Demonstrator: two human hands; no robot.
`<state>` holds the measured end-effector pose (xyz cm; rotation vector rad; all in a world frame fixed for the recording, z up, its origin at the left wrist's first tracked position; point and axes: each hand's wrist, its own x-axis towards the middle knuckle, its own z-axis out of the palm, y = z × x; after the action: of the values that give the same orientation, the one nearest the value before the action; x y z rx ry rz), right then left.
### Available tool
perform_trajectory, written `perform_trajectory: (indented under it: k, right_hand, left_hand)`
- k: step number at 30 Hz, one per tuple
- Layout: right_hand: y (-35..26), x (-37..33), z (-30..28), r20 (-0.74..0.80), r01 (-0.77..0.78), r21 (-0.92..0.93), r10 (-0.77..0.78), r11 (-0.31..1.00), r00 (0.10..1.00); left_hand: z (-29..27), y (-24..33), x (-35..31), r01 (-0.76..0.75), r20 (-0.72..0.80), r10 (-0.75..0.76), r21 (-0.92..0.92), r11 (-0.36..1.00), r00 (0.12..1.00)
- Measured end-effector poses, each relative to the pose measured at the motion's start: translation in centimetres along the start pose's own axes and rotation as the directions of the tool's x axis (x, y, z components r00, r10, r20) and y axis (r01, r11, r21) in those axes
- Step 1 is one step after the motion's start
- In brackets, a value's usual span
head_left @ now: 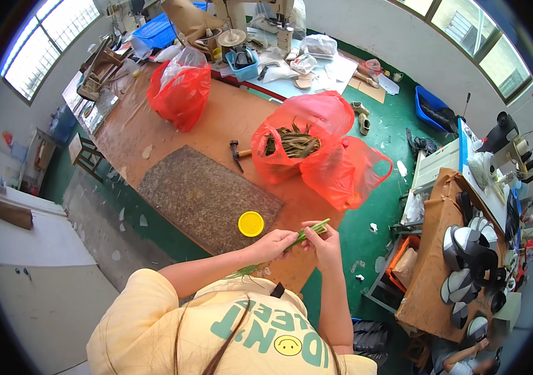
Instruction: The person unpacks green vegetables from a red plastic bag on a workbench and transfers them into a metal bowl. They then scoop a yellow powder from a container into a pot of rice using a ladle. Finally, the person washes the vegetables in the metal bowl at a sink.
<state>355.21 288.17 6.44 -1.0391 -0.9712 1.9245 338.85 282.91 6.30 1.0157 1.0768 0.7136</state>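
Note:
A small bundle of thin green stalks (304,236), chive-like, runs between my two hands above the near end of the brown table (229,112). My left hand (277,244) is closed around its middle, and the loose, grassy ends (244,270) trail out below my left wrist. My right hand (324,245) pinches the pale cut ends, fingers curled. Just beyond my left hand lies a round yellow lid or shallow dish (251,224), on the edge of a dark speckled board (207,190).
Past the board are a hammer (236,155), an open red plastic bag (272,165) of long dried leaves (296,142), and another red bag (344,178). A third red bag (182,94) stands farther left. At right, shoes (466,250) cover a brown bench, with a person (466,361) beside it.

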Motion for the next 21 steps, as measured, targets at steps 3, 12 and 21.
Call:
perform_trajectory:
  k: [3,12,21]
  right_hand:
    - [0.7,0.5,-0.5,-0.001,0.006,0.025,-0.006,1.0,1.0]
    - [2.2,2.9,0.6,-0.044,-0.033,0.044,0.035,0.998,0.998]
    - [3.0,8.0,2.9,-0.015,0.009,0.018,-0.009,1.0,1.0]
  left_hand:
    - [-0.3,0.2,0.4,-0.021,0.02,0.021,0.017,1.0,1.0]
    - [-3.3,-3.8,2.6,-0.075,-0.001,0.078,0.228,0.971,0.997]
    - [-9.4,-0.7,3.3,-0.043,-0.023,0.053,0.309,0.95,0.998]
